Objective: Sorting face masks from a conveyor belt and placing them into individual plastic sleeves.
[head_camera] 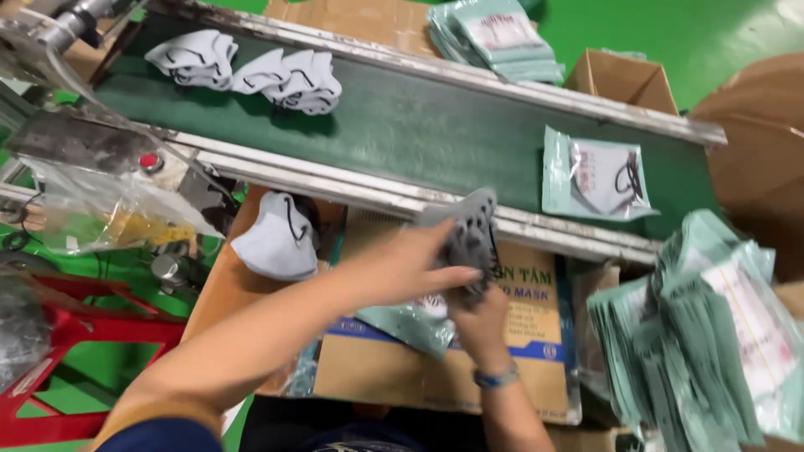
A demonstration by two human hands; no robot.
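My left hand (402,268) and my right hand (479,322) meet over a cardboard box (519,360), both gripping a small stack of grey face masks (471,234). A pale green pouch (410,322) hangs under the hands, against my right hand. On the green conveyor belt (419,125) beyond lie two heaps of white masks (289,79) and one filled green pouch (596,177). A single white mask (276,243) rests on a brown surface left of my hands.
A thick pile of empty green pouches (712,335) sits at the right. More pouches (498,38) and open cardboard boxes (624,79) lie behind the belt. A clear plastic bag (100,209) and a red metal frame (59,351) stand at the left.
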